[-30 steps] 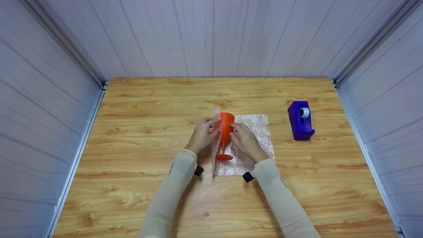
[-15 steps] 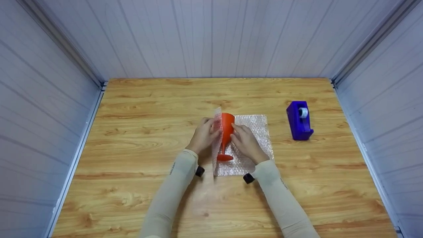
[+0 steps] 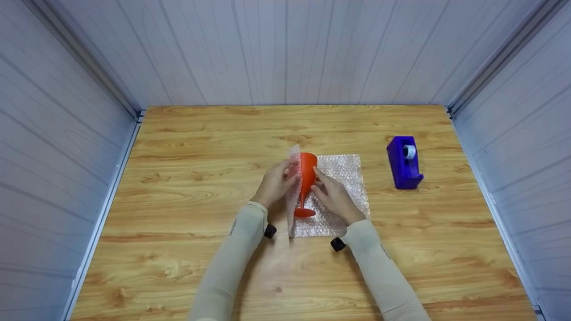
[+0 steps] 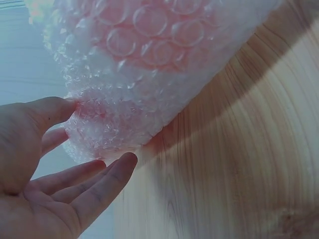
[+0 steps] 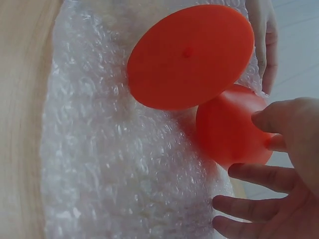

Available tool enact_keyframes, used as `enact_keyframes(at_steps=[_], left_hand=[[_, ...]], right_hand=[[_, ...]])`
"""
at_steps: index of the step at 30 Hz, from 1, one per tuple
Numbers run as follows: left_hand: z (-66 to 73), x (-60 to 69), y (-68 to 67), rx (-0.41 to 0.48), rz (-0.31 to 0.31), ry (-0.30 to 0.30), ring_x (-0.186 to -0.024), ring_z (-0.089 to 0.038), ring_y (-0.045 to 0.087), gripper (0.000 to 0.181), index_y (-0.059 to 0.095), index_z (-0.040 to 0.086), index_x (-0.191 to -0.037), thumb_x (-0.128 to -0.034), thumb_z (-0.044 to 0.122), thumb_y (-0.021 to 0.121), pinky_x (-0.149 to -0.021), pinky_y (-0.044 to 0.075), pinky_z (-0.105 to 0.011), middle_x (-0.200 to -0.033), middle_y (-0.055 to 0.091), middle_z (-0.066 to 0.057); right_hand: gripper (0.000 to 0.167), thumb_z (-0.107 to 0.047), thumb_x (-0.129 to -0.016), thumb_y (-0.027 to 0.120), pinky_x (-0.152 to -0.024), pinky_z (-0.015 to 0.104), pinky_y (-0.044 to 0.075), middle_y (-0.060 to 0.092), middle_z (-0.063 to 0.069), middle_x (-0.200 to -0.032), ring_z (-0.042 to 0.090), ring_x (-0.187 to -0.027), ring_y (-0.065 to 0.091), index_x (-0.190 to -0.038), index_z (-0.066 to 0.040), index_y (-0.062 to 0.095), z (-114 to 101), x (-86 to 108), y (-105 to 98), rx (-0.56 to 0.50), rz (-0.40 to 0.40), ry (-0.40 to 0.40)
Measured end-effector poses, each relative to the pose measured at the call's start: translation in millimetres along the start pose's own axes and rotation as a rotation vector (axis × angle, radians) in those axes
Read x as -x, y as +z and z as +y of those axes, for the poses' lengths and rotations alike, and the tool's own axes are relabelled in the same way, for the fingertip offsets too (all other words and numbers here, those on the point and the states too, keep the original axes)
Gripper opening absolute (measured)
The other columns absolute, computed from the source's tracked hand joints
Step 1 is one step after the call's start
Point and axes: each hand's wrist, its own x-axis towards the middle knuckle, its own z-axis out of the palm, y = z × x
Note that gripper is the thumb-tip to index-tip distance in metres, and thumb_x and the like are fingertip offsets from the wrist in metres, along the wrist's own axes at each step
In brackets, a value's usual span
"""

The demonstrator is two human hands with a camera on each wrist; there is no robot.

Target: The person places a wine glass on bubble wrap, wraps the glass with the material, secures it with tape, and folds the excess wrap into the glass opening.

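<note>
In the head view, a red goblet (image 3: pixel 308 171) lies along a sheet of bubble wrap (image 3: pixel 345 167), foot toward the person. The sheet's left part stands raised against the bowl. My left hand (image 3: pixel 273 183) holds that raised flap (image 4: pixel 129 94) from outside, thumb and fingertips at its edge in the left wrist view. On the other side my right hand (image 3: pixel 334 196) holds the bowl (image 5: pixel 227 129), with the thumb and fingertips around its side and other fingers spread over the wrap. The round foot (image 5: pixel 192 57) hides the stem in the right wrist view.
A purple tape dispenser (image 3: pixel 405 165) with a roll of tape stands on the wooden table (image 3: pixel 200 133), right of the wrap. Pale panelled walls (image 3: pixel 285 53) border the table at the back and both sides.
The flap and goblet have shifted slightly to the right. My right hand has moved a little toward the person, and its thumb and index finger are spread wider.
</note>
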Motion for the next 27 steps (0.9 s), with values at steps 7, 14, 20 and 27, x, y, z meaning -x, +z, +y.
enact_keyframes(at_steps=[7, 14, 20, 27], left_hand=[[3.1, -0.3, 3.6, -0.018, 0.017, 0.041, -0.106, -0.032, 0.066, 0.047, 0.057, 0.011, -0.139, -0.0947, 0.015, 0.071, -0.090, 0.055, -0.038, -0.138, 0.056, -0.016], [6.9, -1.1, 5.4, -0.039, 0.024, 0.035, -0.101, -0.031, 0.067, 0.046, 0.058, 0.013, -0.138, -0.0944, 0.016, 0.072, -0.086, 0.057, -0.037, -0.126, 0.060, -0.020], [6.8, -2.5, 7.2, -0.066, 0.030, 0.067, -0.096, -0.028, 0.067, 0.045, 0.059, 0.012, -0.137, -0.0941, 0.018, 0.072, -0.083, 0.057, -0.036, -0.124, 0.060, -0.020], [8.5, -2.7, 9.0, -0.061, 0.024, 0.041, -0.097, -0.027, 0.066, 0.046, 0.059, 0.015, -0.137, -0.0939, 0.020, 0.073, -0.084, 0.057, -0.034, -0.123, 0.059, -0.018]], right_hand=[[0.059, -0.016, -0.101, 0.062, -0.095, 0.042, 0.052, 0.065, 0.023, -0.122, 0.033, -0.104, 0.066, -0.152, 0.001, 0.037, 2.4, 2.2, 0.2, 0.004, 0.005, -0.024], [0.060, -0.022, -0.103, 0.059, -0.101, 0.041, 0.048, 0.056, 0.022, -0.138, 0.033, -0.116, 0.062, -0.153, -0.002, 0.035, 3.6, 3.8, -2.2, -0.014, -0.029, 0.028], [0.061, -0.021, -0.103, 0.059, -0.105, 0.047, 0.044, 0.057, 0.023, -0.136, 0.037, -0.118, 0.060, -0.155, -0.002, 0.032, 4.0, 4.6, -3.9, 0.029, -0.047, 0.030], [0.060, -0.017, -0.101, 0.061, -0.100, 0.053, 0.045, 0.065, 0.023, -0.123, 0.042, -0.108, 0.058, -0.152, 0.001, 0.036, 8.3, 6.5, -3.5, 0.125, -0.021, -0.027]])
